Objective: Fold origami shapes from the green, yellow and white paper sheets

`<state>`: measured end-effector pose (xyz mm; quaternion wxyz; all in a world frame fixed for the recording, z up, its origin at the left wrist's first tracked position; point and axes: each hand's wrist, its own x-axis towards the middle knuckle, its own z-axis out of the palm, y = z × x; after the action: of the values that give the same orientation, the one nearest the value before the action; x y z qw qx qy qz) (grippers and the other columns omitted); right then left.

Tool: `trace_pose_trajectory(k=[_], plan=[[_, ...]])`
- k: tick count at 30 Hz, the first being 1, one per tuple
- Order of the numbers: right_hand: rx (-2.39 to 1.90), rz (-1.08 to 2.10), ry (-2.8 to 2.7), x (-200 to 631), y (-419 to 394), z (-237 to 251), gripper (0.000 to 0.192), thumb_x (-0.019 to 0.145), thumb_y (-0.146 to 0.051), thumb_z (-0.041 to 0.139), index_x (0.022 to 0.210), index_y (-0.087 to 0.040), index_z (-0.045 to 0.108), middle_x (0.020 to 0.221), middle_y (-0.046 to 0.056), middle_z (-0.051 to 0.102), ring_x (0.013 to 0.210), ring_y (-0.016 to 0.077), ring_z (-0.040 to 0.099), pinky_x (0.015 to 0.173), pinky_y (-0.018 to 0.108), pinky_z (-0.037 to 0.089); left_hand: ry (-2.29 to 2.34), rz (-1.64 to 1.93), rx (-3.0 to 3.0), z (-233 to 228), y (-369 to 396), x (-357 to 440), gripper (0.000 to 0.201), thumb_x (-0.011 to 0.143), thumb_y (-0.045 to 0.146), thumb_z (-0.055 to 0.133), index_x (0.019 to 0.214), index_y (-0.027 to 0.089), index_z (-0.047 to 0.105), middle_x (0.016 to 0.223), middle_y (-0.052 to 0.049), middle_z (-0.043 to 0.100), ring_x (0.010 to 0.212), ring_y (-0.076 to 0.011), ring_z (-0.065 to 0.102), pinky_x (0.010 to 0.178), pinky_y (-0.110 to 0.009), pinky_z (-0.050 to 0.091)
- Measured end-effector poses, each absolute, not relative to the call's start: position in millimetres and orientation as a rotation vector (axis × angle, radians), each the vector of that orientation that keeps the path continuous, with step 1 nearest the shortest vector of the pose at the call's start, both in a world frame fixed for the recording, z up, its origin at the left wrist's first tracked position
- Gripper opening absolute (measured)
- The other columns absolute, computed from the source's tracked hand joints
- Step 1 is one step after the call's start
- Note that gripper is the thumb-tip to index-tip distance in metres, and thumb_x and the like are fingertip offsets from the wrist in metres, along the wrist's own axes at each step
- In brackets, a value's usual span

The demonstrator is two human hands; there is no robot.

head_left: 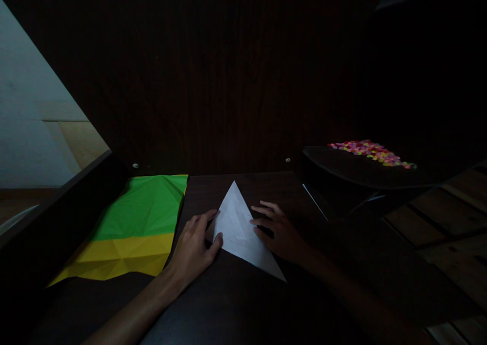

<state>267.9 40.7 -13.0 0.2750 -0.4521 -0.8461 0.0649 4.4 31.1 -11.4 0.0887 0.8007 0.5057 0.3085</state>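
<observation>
A white sheet of paper, folded to a pointed triangle with faint creases, lies on the dark wooden surface. Its tip points away from me, and one long corner reaches toward the lower right. At its left edge rests my left hand, fingers apart, with thumb and fingertips on or close to the paper. On the opposite side my right hand is spread, its fingertips at the right edge of the paper. Neither hand is closed around anything.
Creased green and yellow paper sheets lie to the left, beside a dark raised side board. A tall dark panel stands behind. On a rounded dark shelf at right is a row of small pink, red and yellow pieces.
</observation>
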Motion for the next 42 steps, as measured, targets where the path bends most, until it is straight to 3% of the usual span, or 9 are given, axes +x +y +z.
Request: trace_pose_trajectory(k=[17, 27, 33, 39, 42], plan=[[-1.241, 0.158, -2.317, 268.6, 40.5, -13.1, 0.023, 0.090, -0.025, 0.059, 0.108, -0.024, 0.072, 0.134, 0.009, 0.061, 0.134, 0.0319, 0.043, 0.103, 0.058, 0.043, 1.427, 1.028, 2.330, -11.0, 30.7, 4.4, 0.049, 0.086, 0.017, 0.055, 0.134, 0.021, 0.044, 0.115, -0.009, 0.065, 0.105, -0.0260, 0.064, 0.089, -0.045, 0.054], [-1.249, 0.192, -2.426, 274.0, 37.7, -10.0, 0.046, 0.084, -0.040, 0.064, 0.128, -0.026, 0.062, 0.147, 0.010, 0.048, 0.140, 0.0364, 0.033, 0.105, 0.063, 0.035, 1.346, 1.033, 2.385, -10.3, 30.1, 5.3, 0.049, 0.088, 0.014, 0.052, 0.135, 0.023, 0.044, 0.106, -0.007, 0.064, 0.096, -0.0234, 0.064, 0.083, -0.041, 0.055], [-1.275, 0.225, -2.478, 275.4, 38.7, -7.0, 0.054, 0.084, -0.044, 0.065, 0.135, -0.026, 0.058, 0.151, 0.013, 0.043, 0.142, 0.0376, 0.029, 0.106, 0.062, 0.034, 1.252, 0.990, 2.465, -12.1, 30.2, 3.8, 0.047, 0.089, 0.011, 0.049, 0.135, 0.022, 0.053, 0.097, -0.007, 0.062, 0.091, -0.0228, 0.061, 0.079, -0.037, 0.055], [-1.261, 0.214, -2.437, 274.2, 38.4, -6.6, 0.040, 0.084, -0.045, 0.065, 0.115, -0.020, 0.070, 0.150, 0.014, 0.044, 0.141, 0.0385, 0.030, 0.107, 0.060, 0.035, 1.137, 0.943, 2.573, -9.8, 30.4, 1.6, 0.046, 0.087, 0.006, 0.049, 0.125, 0.027, 0.065, 0.095, -0.007, 0.062, 0.088, -0.0224, 0.059, 0.077, -0.038, 0.053], [-1.248, 0.216, -2.400, 277.0, 40.4, -11.0, 0.045, 0.082, -0.044, 0.067, 0.122, -0.022, 0.066, 0.151, 0.012, 0.043, 0.140, 0.0365, 0.031, 0.107, 0.057, 0.037, 1.107, 0.910, 2.599, -8.2, 30.4, 1.6, 0.045, 0.087, 0.005, 0.049, 0.123, 0.026, 0.067, 0.098, -0.007, 0.065, 0.089, -0.0229, 0.061, 0.077, -0.039, 0.052]])
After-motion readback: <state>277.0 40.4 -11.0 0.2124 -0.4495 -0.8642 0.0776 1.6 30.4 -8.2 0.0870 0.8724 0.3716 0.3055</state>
